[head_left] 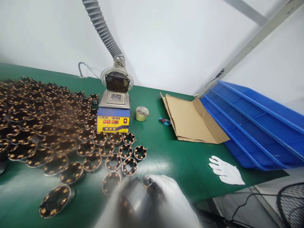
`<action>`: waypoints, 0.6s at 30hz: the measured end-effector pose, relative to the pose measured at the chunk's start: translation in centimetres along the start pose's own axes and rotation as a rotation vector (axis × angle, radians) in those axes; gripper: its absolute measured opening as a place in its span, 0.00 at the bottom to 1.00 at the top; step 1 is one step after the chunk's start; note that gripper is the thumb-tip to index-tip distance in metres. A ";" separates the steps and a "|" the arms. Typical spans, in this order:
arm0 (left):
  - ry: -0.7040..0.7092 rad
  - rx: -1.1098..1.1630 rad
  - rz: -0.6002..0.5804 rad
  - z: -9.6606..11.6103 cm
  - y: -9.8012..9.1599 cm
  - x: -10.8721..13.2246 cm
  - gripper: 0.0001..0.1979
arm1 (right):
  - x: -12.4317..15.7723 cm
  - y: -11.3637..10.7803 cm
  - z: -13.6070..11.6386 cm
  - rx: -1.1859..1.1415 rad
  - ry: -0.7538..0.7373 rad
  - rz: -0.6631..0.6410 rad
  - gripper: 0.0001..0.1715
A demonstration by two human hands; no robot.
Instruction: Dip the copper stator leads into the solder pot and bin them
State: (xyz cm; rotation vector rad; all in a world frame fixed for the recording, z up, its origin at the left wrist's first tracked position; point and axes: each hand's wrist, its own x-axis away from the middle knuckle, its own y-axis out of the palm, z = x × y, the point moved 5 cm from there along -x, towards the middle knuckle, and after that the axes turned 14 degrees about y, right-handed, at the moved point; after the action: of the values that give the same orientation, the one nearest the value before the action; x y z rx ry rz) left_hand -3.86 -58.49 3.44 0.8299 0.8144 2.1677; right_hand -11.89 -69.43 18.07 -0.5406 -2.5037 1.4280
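Observation:
Low in the view, a ring-shaped motor stator (136, 197) with a smooth metal outer wall is tilted between my two white-gloved hands. My right hand (174, 199) closes on its right side, where dark ends and a thin wire show near the fingers. My left hand (111, 207) is at its left side, smeared by motion, and seems to hold it there. Other stators with copper coils inside stand just beyond my hands, one stator (129, 166) close by. Another stator (56, 201) sits apart at the front left.
Many stators (35, 126) crowd the green table (156, 158) on the left. A yellow-blue heating unit (113, 122) stands behind, under a fan and ducting hose (102, 28). A tape roll (142, 114), cardboard (193, 120), white glove (225, 171) and blue crate (256, 126) lie rightward.

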 end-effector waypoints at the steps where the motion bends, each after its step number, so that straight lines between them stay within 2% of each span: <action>1: 0.003 -0.002 0.025 -0.1 -0.1 0.1 0.19 | 0.0 0.0 0.0 -0.012 0.005 -0.008 0.05; 7: 0.013 -0.010 0.091 -0.7 -0.6 1.1 0.20 | -0.1 -0.2 -0.1 0.047 -0.010 0.015 0.04; 10: 0.002 -0.031 0.091 -0.4 0.0 1.3 0.20 | 0.3 0.4 0.3 0.132 -0.014 0.048 0.05; 15: -0.034 -0.172 -0.103 1.7 2.7 1.0 0.23 | 0.9 -0.1 1.0 0.285 0.053 0.140 0.09; 18: -0.039 -0.186 -0.217 3.3 4.3 2.1 0.24 | -0.5 -1.7 2.7 0.369 0.231 0.114 0.12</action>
State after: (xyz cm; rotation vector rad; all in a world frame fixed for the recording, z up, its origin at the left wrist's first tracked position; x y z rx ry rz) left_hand -4.17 -58.42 9.21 0.6566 0.6403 1.9933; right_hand -12.72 -72.51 18.14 -0.7335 -1.9981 1.7070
